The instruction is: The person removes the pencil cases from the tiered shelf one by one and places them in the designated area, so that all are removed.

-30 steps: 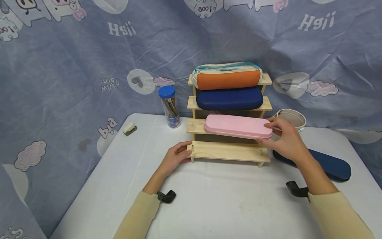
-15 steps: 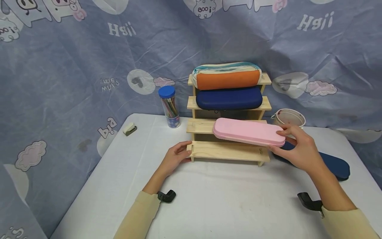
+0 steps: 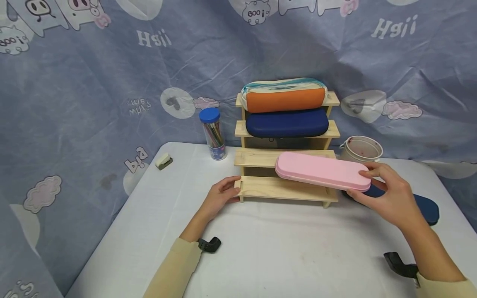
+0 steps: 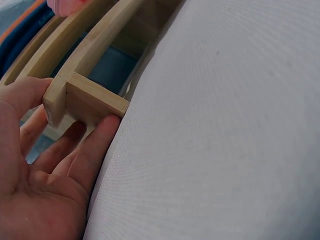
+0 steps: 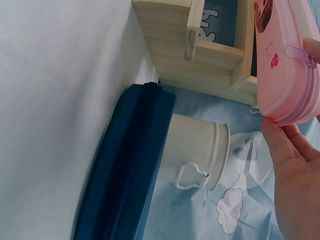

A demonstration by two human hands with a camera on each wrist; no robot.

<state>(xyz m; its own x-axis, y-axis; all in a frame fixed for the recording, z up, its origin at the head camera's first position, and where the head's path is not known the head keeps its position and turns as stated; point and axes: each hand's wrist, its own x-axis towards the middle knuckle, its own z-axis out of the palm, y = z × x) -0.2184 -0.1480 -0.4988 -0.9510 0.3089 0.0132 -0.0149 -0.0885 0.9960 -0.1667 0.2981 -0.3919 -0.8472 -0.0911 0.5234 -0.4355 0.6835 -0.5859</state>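
A pink zippered pencil case (image 3: 322, 170) is pinched at its right end by my right hand (image 3: 391, 194), thumb below and fingers above. The right wrist view shows its purple zipper pull (image 5: 300, 54). The case slants across the front of a stepped wooden rack (image 3: 283, 188), over its two lower steps. My left hand (image 3: 220, 196) grips the left end of the lowest step; in the left wrist view the thumb (image 4: 30, 92) lies on the step's edge and a fingertip (image 4: 111, 122) touches the support below. A navy case (image 3: 287, 123) and an orange-and-white pencil case (image 3: 285, 101) rest on the upper steps.
Right of the rack lies a dark blue case (image 5: 127, 165), partly behind my right hand in the head view. Behind it stands a cream bucket (image 3: 360, 150). At the left are a blue-lidded jar of pencils (image 3: 214, 134) and a small stapler (image 3: 163, 161). Patterned cloth hangs behind.
My right hand has drawn the pink pencil case off the third step, to the right and toward me. My left hand has stayed on the rack.
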